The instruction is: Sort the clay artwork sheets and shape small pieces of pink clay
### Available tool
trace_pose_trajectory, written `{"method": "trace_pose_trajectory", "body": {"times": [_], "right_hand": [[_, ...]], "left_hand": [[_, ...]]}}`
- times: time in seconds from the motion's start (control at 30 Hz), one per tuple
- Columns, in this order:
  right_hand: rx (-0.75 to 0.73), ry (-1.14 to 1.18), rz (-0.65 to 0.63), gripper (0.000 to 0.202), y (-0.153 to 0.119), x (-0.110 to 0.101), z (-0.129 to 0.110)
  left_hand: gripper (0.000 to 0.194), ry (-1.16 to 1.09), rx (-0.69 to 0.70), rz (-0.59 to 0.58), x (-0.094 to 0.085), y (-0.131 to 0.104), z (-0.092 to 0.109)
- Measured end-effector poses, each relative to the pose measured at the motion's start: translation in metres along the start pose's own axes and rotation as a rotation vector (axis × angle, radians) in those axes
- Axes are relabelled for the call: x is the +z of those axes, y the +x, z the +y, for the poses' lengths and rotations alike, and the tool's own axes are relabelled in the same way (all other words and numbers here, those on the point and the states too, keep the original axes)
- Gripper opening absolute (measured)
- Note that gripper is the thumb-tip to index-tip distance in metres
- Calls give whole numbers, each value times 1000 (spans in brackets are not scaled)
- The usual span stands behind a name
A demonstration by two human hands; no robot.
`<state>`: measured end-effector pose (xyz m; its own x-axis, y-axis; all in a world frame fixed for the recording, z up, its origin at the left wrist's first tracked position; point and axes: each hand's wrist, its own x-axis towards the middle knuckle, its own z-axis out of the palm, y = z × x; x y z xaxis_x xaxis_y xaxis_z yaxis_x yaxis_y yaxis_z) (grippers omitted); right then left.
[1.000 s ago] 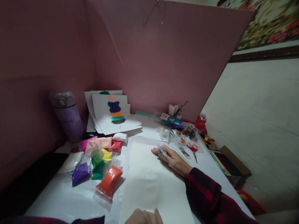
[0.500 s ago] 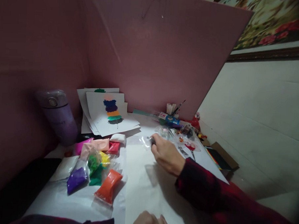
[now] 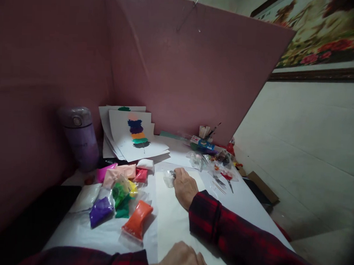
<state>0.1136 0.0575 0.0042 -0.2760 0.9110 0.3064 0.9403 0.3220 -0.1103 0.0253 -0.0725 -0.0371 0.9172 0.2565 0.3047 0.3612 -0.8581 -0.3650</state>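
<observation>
My right hand (image 3: 185, 187) reaches over the upper part of a long white sheet of paper (image 3: 173, 218), its fingers closed on a small clear plastic bag (image 3: 168, 179). A dark bit shows at the fingertips, too small to name. At the bottom edge, my left hand (image 3: 183, 259) is curled over the same sheet; whatever its fingers hold is hidden. Left of the sheet lie an orange clay packet (image 3: 138, 220), a purple packet (image 3: 101, 212), green packets (image 3: 121, 196), and several more in pink, red, yellow and white.
Behind the packets stand a purple bottle (image 3: 80, 140) and painted sheets (image 3: 118, 134). To the right are red-handled scissors (image 3: 227, 176), thin sticks (image 3: 218, 187), clear bags (image 3: 197, 160), a blue-and-white box (image 3: 202, 142) and brushes. A pink panel (image 3: 179, 82) rises behind the table.
My right hand has come down and left onto the sheet with the plastic bag. More of my left hand shows at the bottom edge. The whole view has shifted slightly.
</observation>
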Motion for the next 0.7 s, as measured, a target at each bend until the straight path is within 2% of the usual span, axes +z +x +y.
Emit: {"method": "trace_pose_trajectory", "body": {"times": [0.1, 0.23, 0.4, 0.5, 0.57, 0.7], "right_hand": [[-11, 90, -4, 20, 0, 0, 2], [-10, 244, -71, 22, 4, -5, 9], [29, 362, -106, 12, 21, -26, 24], [52, 477, -70, 7, 32, -39, 24], [56, 586, -38, 4, 35, -39, 18], [126, 870, -1, 10, 27, -15, 2]], "left_hand": [[8, -70, 13, -5, -8, 3, -7], [16, -187, -52, -40, -19, 7, -12], [13, -237, -24, -76, -22, 4, -17], [11, -247, -23, -95, -18, 0, -17], [9, -276, -23, -125, -12, -2, -16], [7, -325, -48, -175, 10, -3, -14]]}}
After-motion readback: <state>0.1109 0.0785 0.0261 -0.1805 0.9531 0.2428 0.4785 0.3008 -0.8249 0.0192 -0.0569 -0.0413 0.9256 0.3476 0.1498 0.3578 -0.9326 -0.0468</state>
